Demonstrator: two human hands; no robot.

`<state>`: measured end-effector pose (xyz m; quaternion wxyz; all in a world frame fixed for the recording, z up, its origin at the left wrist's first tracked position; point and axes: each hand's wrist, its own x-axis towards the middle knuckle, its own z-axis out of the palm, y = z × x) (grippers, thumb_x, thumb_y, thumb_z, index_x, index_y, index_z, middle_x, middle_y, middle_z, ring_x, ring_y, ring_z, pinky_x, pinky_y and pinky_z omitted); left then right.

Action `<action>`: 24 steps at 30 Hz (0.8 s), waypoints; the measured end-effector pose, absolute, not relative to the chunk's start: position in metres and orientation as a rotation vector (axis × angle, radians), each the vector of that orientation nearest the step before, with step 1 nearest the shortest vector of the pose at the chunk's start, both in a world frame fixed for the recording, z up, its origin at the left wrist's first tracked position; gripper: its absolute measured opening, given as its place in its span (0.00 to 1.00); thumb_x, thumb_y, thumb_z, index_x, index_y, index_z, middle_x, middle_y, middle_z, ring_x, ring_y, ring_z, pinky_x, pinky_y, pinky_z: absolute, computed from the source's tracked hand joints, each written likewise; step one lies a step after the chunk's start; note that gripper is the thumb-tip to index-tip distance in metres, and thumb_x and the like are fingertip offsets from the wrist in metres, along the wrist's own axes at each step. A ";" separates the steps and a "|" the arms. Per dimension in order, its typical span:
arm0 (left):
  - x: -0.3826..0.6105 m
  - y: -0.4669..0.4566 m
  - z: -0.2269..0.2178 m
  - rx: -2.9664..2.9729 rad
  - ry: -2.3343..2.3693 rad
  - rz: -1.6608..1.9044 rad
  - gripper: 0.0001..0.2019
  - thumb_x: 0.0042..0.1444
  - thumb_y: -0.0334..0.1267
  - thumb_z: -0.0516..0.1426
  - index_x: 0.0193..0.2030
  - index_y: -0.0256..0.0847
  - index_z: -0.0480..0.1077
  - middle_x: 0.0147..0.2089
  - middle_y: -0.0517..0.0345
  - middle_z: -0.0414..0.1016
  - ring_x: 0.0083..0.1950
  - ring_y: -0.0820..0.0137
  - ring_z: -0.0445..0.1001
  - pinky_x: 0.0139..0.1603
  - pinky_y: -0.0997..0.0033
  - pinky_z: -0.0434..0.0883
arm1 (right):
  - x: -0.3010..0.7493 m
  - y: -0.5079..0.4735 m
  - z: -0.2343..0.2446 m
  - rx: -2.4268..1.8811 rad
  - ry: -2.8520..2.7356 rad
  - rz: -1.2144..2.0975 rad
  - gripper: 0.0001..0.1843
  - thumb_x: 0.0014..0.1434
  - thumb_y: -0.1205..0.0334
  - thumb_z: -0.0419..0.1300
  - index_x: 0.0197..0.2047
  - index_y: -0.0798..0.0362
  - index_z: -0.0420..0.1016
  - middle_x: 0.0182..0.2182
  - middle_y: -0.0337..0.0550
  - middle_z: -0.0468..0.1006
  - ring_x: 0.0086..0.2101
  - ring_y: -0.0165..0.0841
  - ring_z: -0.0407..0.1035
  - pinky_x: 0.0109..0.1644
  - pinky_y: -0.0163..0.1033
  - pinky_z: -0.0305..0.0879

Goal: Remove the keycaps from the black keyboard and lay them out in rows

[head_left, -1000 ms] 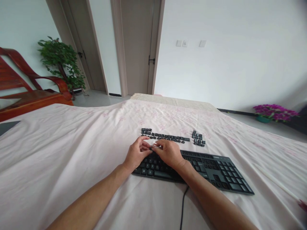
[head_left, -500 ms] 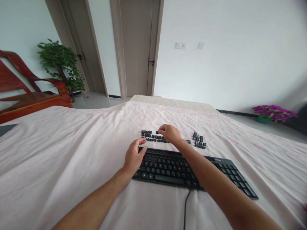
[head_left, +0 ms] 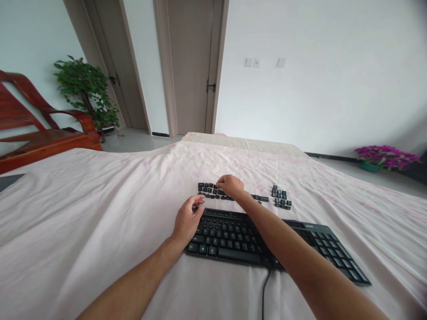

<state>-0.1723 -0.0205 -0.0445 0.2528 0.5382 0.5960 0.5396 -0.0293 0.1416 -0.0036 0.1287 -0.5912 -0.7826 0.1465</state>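
A black keyboard (head_left: 233, 254) lies on the cloth, with bare switch spots in its upper left rows. My left hand (head_left: 187, 221) rests at its upper left corner, thumb apart from the bent fingers, with nothing visible between them. Beyond the keyboard, loose black keycaps (head_left: 209, 190) lie in rows. My right hand (head_left: 231, 184) reaches across the keyboard to the back row, its fingertips pinched on a keycap (head_left: 215, 186) beside the others. A thin wire-like line shows by these fingertips; I cannot tell what it is. My right forearm hides part of the keyboard.
A second group of keycaps (head_left: 279, 194) lies to the right. The keyboard cable (head_left: 265, 293) runs toward me over the pale floral cloth (head_left: 140, 213). A dark flat object (head_left: 10, 181) is at the left edge. A wooden chair (head_left: 50, 129) and potted plants stand farther off.
My right hand has moved slightly left with the keycap, which now sits close to the back row's left keycaps. My left hand stays at the keyboard's corner. The view has shifted slightly.
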 end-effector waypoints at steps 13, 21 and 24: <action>-0.172 -0.023 -0.042 1.470 1.607 1.468 0.13 0.57 0.34 0.54 0.49 0.41 0.71 0.46 0.53 0.77 0.48 0.67 0.74 0.54 0.64 0.68 | -0.028 0.136 0.001 -1.697 -2.241 0.427 0.12 0.55 0.54 0.58 0.36 0.48 0.81 0.35 0.46 0.80 0.38 0.38 0.72 0.37 0.37 0.61; -0.171 -0.027 -0.037 1.639 1.695 1.484 0.11 0.59 0.34 0.53 0.47 0.43 0.72 0.47 0.55 0.76 0.48 0.67 0.73 0.52 0.64 0.68 | 0.000 0.106 0.038 -1.373 -2.204 0.599 0.30 0.67 0.49 0.39 0.36 0.54 0.79 0.35 0.45 0.80 0.36 0.33 0.72 0.39 0.33 0.61; -0.169 -0.034 -0.025 1.921 1.762 1.407 0.11 0.58 0.32 0.53 0.45 0.45 0.72 0.46 0.56 0.75 0.50 0.64 0.71 0.54 0.62 0.66 | 0.018 0.079 0.052 -1.175 -2.218 0.608 0.31 0.67 0.47 0.39 0.34 0.53 0.78 0.36 0.44 0.79 0.38 0.33 0.71 0.43 0.34 0.61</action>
